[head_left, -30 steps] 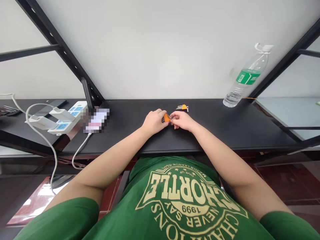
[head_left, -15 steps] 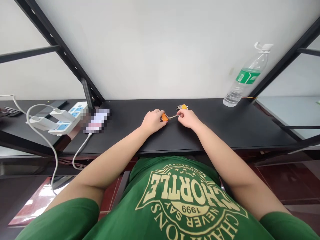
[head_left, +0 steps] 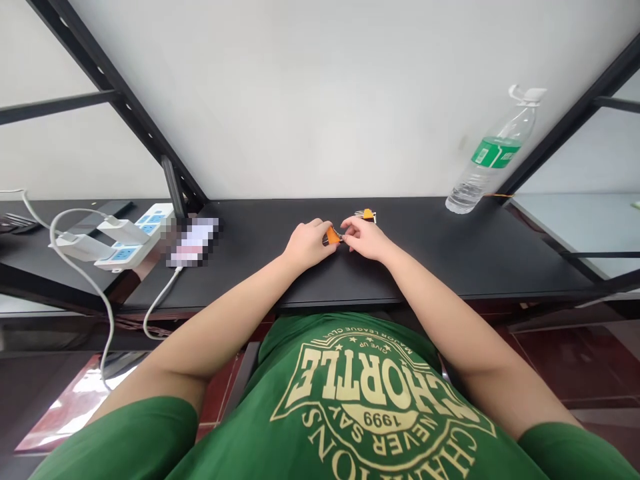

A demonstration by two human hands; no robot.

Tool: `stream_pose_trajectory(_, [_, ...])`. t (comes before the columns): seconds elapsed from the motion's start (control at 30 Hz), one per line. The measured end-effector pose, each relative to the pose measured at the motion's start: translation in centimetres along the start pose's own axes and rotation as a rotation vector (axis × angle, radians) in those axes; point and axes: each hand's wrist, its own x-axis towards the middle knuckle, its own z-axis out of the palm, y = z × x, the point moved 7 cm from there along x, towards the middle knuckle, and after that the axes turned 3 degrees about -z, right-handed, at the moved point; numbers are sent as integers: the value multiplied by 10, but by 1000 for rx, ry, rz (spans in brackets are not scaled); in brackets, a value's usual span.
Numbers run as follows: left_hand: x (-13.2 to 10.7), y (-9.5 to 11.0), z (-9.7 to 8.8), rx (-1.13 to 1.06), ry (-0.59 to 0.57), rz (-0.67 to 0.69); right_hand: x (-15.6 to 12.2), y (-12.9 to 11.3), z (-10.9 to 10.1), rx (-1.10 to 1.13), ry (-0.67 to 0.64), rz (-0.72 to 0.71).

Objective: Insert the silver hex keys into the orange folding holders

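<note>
Orange holder [head_left: 333, 235], held low over the middle of the black bench [head_left: 450, 260], closed snugly between thumb and fingers of the left hand [head_left: 309, 244]. Met at its metal end [head_left: 341, 235] by fingertips of the right hand [head_left: 367, 240], drawn nearly together; cannot tell whether gripping. Just beyond, on the bench: second orange holder [head_left: 369, 214].

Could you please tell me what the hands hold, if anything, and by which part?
The left hand pinches a small wedge-shaped orange and metal tool near its left end. The right hand is at its right end; its grip is unclear.
</note>
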Motion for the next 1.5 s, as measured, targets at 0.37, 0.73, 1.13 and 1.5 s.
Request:
stream_pose_trajectory(0.37, [0,7,1,36,1,46,2,0,14,175,-42,58])
stream_pose_trajectory(0.73, [0,8,2,53,8,54,0,-1,12,64,26,71])
stream_pose_trajectory(1.13, [0,9,0,58,-11,31,3,4,11,329,41,135])
stream_pose_trajectory(1.5, [4,0,4,86,0,-19,3,11,-30,-17,291,205])
